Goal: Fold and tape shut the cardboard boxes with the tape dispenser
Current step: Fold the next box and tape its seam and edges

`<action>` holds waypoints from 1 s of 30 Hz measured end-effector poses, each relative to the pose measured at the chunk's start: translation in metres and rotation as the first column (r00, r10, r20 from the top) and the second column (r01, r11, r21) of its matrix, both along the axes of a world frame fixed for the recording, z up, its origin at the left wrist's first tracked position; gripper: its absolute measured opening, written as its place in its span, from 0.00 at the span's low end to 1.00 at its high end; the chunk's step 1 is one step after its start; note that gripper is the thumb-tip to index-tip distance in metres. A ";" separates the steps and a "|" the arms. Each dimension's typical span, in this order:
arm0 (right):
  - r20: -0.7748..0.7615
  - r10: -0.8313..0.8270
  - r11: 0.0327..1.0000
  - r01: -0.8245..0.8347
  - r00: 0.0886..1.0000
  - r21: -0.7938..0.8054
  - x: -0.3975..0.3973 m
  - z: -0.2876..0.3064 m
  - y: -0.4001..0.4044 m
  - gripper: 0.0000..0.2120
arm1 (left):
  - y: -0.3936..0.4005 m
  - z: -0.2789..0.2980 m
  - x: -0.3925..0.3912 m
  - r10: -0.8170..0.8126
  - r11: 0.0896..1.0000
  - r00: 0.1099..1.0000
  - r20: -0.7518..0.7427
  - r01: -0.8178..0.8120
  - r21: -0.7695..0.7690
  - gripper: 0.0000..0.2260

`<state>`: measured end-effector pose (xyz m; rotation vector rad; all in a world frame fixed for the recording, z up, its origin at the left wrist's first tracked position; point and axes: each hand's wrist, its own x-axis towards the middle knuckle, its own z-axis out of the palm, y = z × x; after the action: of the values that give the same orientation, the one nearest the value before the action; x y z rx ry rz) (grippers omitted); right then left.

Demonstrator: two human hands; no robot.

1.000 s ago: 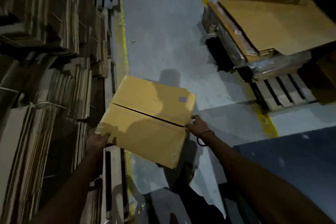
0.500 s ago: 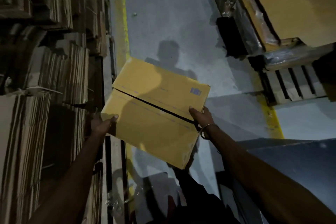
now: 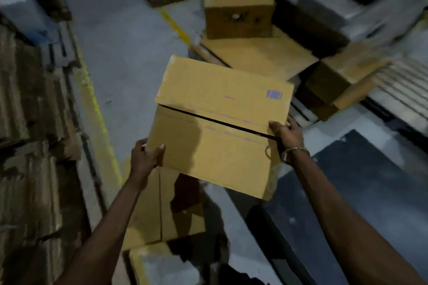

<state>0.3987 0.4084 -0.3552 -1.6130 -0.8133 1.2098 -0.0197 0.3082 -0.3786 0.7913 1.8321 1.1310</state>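
Item in hand: one cardboard box (image 3: 215, 127), flaps folded shut, held in the air in front of us above the grey floor (image 3: 129, 58). A dark open seam (image 3: 217, 119) runs across its top face where the two flaps meet; we see no tape on it.

Grip: our left hand (image 3: 144, 158) clasps the near left corner, thumb on top and fingers curled under the edge. Our right hand (image 3: 287, 133) grips the right end at the seam, fingers bent over the top face; a bracelet (image 3: 295, 151) sits on that wrist.

Handling note: we judge the box wants setting down on a firm, flat spot with the seam up, flaps pressed flush so the gap closes before any tape goes on. Keep both hands level; a tilt may spring the flaps.

Tape dispenser: not in view.

Surroundings: stacks of flat cardboard (image 3: 34, 146) at the left; a yellow floor line (image 3: 92, 104) beside them; another box (image 3: 238, 16) on sheets ahead; a pallet (image 3: 398, 90) at the right; more cardboard (image 3: 162, 210) below the held box, near our feet, likely to crowd the set-down. Much of the view is blurred.
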 end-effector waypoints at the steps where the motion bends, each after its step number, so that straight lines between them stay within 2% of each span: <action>1: 0.028 -0.050 0.999 0.049 0.998 0.013 0.028 0.010 -0.009 0.25 | 0.011 0.001 0.020 -0.058 0.998 0.998 0.006 0.058 -0.004 0.23; 3: 0.082 -0.148 0.989 0.146 0.986 0.027 0.091 0.021 -0.033 0.26 | 0.028 0.003 0.067 -0.188 0.982 0.981 0.039 0.188 0.006 0.24; 5: 0.116 -0.228 0.973 0.228 0.967 0.013 0.158 0.018 -0.062 0.28 | 0.037 0.007 0.118 -0.293 0.956 0.954 0.061 0.291 0.041 0.17; 7: 0.135 -0.306 0.951 0.308 0.942 0.006 0.247 -0.020 -0.089 0.39 | 0.041 0.008 0.170 -0.378 0.926 0.921 0.093 0.374 0.052 0.11; 9: 0.175 -0.405 0.911 0.413 0.897 -0.008 0.309 -0.035 -0.127 0.47 | 0.038 0.007 0.219 -0.471 0.882 0.874 0.117 0.468 0.055 0.09; 10: 0.195 -0.452 0.885 0.465 0.870 -0.023 0.324 -0.029 -0.148 0.45 | 0.036 0.005 0.240 -0.518 0.855 0.848 0.116 0.516 0.048 0.11; 14: 0.261 -0.623 0.750 0.658 0.737 -0.068 0.338 0.029 -0.240 0.24 | 0.021 0.003 0.328 -0.654 0.750 0.739 0.161 0.661 0.014 0.17; 15: 0.268 -0.659 0.710 0.699 0.703 -0.090 0.350 0.026 -0.263 0.21 | 0.014 0.002 0.348 -0.687 0.717 0.706 0.172 0.697 0.002 0.18; 19: 0.265 -0.746 0.597 0.790 0.612 -0.143 0.391 0.000 -0.339 0.24 | -0.021 -0.014 0.408 -0.767 0.613 0.608 0.206 0.789 -0.049 0.20; 23: 0.251 -0.726 0.617 0.768 0.640 -0.171 0.402 -0.013 -0.379 0.15 | -0.050 -0.032 0.440 -0.766 0.580 0.596 0.240 0.802 -0.141 0.19; 26: 0.278 -0.661 0.663 0.716 0.697 -0.217 0.430 -0.049 -0.393 0.19 | -0.057 -0.044 0.454 -0.765 0.586 0.608 0.212 0.794 -0.161 0.19; 28: 0.287 -0.643 0.677 0.702 0.710 -0.220 0.443 -0.073 -0.395 0.24 | -0.058 -0.043 0.461 -0.786 0.589 0.609 0.104 0.790 -0.171 0.18; 30: 0.253 -0.645 0.689 0.692 0.721 -0.217 0.436 -0.062 -0.391 0.28 | -0.058 -0.038 0.467 -0.827 0.561 0.546 -0.131 0.797 -0.222 0.18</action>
<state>0.8349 0.0174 -0.4171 -2.0247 -0.0637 0.6817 0.4474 0.2498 -0.4169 1.5287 1.3695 0.2866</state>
